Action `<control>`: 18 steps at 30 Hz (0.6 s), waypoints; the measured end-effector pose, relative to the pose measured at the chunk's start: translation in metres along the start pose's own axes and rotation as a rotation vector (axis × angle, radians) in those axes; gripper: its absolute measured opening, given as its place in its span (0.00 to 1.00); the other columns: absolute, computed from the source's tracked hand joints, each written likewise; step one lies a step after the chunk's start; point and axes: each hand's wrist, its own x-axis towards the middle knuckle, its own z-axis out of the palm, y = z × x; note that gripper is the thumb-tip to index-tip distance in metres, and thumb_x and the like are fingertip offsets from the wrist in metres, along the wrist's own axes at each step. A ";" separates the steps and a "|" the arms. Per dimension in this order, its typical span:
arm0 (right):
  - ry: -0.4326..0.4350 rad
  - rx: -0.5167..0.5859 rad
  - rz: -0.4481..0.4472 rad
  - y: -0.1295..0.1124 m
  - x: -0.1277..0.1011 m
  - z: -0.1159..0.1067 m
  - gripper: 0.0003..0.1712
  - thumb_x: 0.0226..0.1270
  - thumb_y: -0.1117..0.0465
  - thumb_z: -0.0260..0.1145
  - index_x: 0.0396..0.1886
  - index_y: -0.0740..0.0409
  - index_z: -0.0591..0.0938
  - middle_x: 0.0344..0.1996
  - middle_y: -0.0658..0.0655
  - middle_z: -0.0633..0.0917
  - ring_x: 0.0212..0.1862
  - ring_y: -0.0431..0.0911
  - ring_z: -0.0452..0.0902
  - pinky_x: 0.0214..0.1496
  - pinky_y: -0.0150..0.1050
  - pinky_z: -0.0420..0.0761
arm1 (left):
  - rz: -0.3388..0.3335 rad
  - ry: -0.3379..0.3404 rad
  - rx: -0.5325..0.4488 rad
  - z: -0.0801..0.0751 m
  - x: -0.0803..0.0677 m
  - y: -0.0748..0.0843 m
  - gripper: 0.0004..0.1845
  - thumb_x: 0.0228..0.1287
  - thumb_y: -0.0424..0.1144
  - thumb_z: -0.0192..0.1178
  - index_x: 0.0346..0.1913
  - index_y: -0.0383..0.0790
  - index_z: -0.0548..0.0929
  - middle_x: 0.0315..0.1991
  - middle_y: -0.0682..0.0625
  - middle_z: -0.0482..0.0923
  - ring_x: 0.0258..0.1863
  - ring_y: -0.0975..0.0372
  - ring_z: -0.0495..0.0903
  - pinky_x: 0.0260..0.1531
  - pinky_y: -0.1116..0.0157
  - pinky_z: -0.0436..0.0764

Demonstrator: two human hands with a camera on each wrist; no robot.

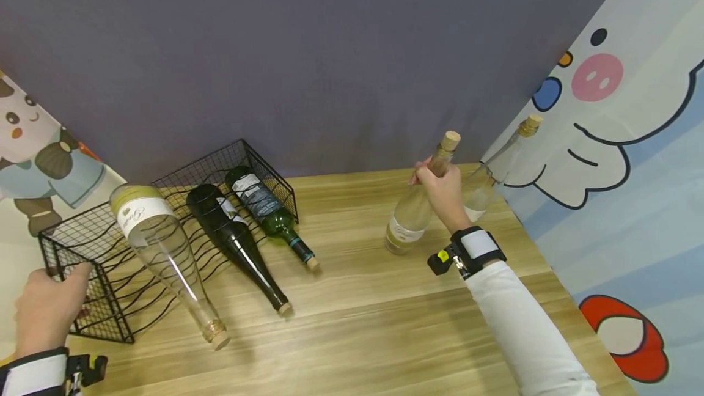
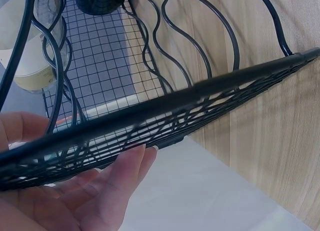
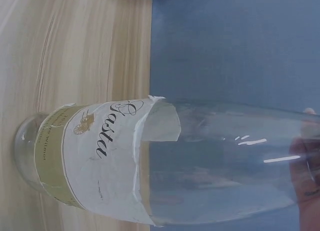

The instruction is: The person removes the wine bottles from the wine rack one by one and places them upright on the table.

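Observation:
My right hand [image 1: 440, 191] grips the neck of a clear, corked glass bottle [image 1: 409, 219] with a torn white and gold label [image 3: 105, 161]. That bottle leans slightly over the table; I cannot tell whether its base touches the wood. At the left, my left hand [image 1: 49, 307] holds the end panel of a black wire wine rack [image 1: 112, 302], thumb and fingers on either side of the mesh. Lying in the rack, necks toward me, are a clear bottle [image 1: 170, 255], a dark bottle [image 1: 239, 249] and a green bottle [image 1: 269, 209], all corked.
Another clear corked bottle [image 1: 503, 161] stands at the right, behind my right hand. The wooden table [image 1: 352, 322] meets a grey partition [image 1: 352, 66] at the back. Cartoon-printed walls [image 1: 632, 212] close in both sides. The bottle necks stick out past the rack's front.

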 end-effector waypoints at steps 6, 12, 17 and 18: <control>0.032 0.017 0.025 0.019 0.004 -0.012 0.11 0.65 0.67 0.60 0.22 0.53 0.77 0.15 0.45 0.81 0.21 0.39 0.79 0.34 0.29 0.81 | 0.013 0.003 0.011 0.001 0.005 -0.003 0.44 0.72 0.54 0.35 0.73 0.19 0.41 0.69 0.17 0.50 0.63 0.25 0.60 0.57 0.32 0.70; 0.058 0.066 0.040 0.017 0.006 -0.017 0.12 0.65 0.68 0.59 0.21 0.54 0.77 0.15 0.46 0.81 0.21 0.41 0.80 0.34 0.29 0.82 | -0.001 0.008 0.002 0.001 0.006 -0.003 0.44 0.72 0.54 0.35 0.74 0.19 0.40 0.71 0.18 0.47 0.64 0.25 0.60 0.58 0.32 0.69; 0.074 0.051 0.003 0.008 0.003 -0.021 0.14 0.64 0.72 0.56 0.19 0.56 0.76 0.13 0.47 0.81 0.19 0.41 0.79 0.33 0.29 0.83 | -0.002 0.004 0.007 0.001 0.006 -0.002 0.44 0.72 0.54 0.35 0.74 0.19 0.40 0.72 0.19 0.46 0.65 0.25 0.58 0.60 0.31 0.68; 0.076 0.044 -0.007 0.006 0.002 -0.022 0.14 0.64 0.72 0.56 0.19 0.57 0.76 0.13 0.47 0.81 0.19 0.41 0.79 0.32 0.29 0.83 | -0.002 0.001 0.009 0.001 0.006 -0.002 0.44 0.72 0.54 0.35 0.74 0.19 0.40 0.72 0.19 0.46 0.66 0.25 0.57 0.61 0.31 0.67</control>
